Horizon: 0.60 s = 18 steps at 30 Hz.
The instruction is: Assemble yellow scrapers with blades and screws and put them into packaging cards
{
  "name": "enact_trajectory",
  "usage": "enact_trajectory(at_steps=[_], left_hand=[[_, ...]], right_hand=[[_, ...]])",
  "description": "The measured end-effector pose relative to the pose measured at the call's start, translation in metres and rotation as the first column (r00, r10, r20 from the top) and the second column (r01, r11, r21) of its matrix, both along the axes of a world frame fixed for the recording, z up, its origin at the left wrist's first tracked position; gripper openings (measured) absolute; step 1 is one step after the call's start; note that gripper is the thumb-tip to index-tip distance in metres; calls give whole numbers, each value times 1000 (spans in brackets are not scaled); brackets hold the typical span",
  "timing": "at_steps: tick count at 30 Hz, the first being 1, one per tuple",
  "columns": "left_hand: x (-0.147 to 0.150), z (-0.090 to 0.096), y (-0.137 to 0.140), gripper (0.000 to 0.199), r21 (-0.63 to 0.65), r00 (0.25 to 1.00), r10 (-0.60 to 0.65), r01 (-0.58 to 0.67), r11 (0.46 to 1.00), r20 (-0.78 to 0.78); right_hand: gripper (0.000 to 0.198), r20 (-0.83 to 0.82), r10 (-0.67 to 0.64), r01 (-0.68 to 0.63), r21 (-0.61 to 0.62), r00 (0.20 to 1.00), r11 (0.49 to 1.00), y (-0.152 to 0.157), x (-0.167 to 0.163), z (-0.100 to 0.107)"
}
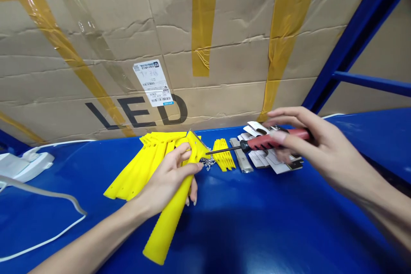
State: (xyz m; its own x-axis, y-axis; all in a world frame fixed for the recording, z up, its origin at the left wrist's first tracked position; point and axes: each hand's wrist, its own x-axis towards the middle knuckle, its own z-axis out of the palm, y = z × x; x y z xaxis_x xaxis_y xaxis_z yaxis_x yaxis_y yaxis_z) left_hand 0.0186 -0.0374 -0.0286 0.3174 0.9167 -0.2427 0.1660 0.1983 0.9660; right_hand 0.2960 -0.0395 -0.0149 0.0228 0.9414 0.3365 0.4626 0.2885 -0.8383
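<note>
My left hand (175,171) is wrapped round a yellow plastic scraper (168,222), its handle slanting down toward me and its head up. A thin metal edge shows at the head. In my right hand (316,141) is a screwdriver (261,142) with a red and black handle, lying almost level; my fingers there are slightly blurred. The shaft's tip meets the side of the scraper's head, where the screw, if any, is too small to see. Behind my left hand lie several yellow scraper handles (144,165) side by side. Small metal nuts or screws (208,162) are scattered beside the head.
On the blue table (257,222) lie small yellow plastic pieces (224,154), a stack of metal blades (241,156) and printed cards (279,160). A white power strip (27,167) with a cable is at the left. A big taped carton (224,94) and blue shelf frame (349,38) stand behind.
</note>
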Motion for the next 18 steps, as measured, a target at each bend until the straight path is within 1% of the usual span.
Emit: enact_trajectory(at_steps=[1,3,5,6,8,10,12,14,16,18], left_hand=[[1,1,0,57,7,1000,-3,3,1000,6],[3,2,1,41,16,1000,-9,9,1000,12],[3,2,2,34,14,1000,-11,10,1000,19],[3,1,3,32,13,1000,-12,11,1000,23],[3,0,3,32,12,999,-7,7,1000,34],[4,-1,4,33,5,999,-5,5,1000,37],[4,-1,4,36,-5,1000,-4,5,1000,27],[4,0,4,43,-8,1000,-5,5,1000,10],[3,1,5,51,-4,1000,-11,11,1000,-8],[1,2,5,58,1,1000,-24,24,1000,-16]], right_hand=[[39,8,-10,10,-24,1000,1000,-1,0,0],[40,16,-9,10,-17,1000,1000,-2,-1,0],[46,-28,13,-12,10,1000,1000,-3,-2,0],[46,-51,19,-19,-5,998,1000,-3,-2,0],[40,-76,21,-24,-43,997,999,-4,-1,0],[38,-82,47,-51,-35,995,998,-4,0,0],[42,-92,71,-75,-41,993,996,-3,1,0],[41,-92,61,-68,-74,994,995,-3,2,-1],[43,-104,73,-80,-56,992,995,-2,3,-3],[51,-143,117,-124,-40,983,991,-1,3,-4]])
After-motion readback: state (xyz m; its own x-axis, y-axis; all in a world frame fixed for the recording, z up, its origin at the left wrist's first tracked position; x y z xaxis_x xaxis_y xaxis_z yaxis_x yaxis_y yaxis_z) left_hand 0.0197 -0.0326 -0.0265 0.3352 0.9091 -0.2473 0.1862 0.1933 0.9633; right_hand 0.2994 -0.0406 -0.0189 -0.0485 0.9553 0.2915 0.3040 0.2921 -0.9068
